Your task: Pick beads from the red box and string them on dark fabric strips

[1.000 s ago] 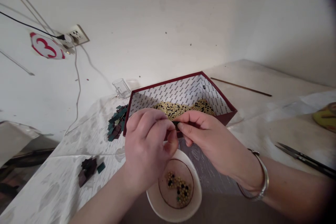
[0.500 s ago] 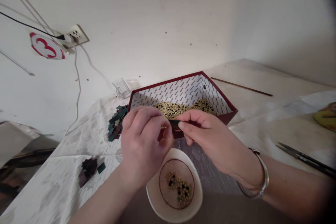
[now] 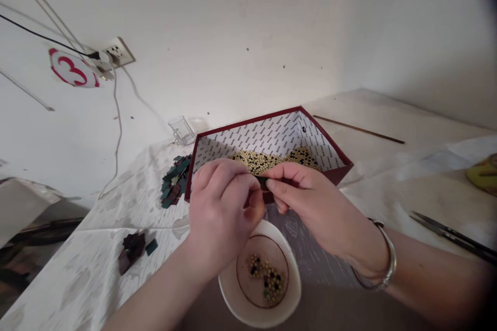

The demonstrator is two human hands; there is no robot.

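Observation:
My left hand [image 3: 225, 204] has its fingers curled together in front of the red box [image 3: 249, 125]; what they pinch is hidden. My right hand [image 3: 295, 186] pinches a small dark green piece [image 3: 261, 181] between thumb and fingers, close against the left fingertips. Behind both hands, the box holds many pale and black beads [image 3: 258, 162]. Below them stands a white bowl [image 3: 293, 289] with some pale, black and green beads [image 3: 272, 282] at its bottom.
Dark green and maroon pieces [image 3: 176, 181] lie left of the box, others [image 3: 132, 251] nearer. A glass mug [image 3: 181, 130] stands by the wall. At right lie a thin brown stick [image 3: 359, 129], black snips [image 3: 454, 235] and a yellowish object [image 3: 483, 175].
My left hand has moved slightly right, closer to my right hand, and covers more of the green piece. The right hand has hardly moved. The whole view has shifted a little.

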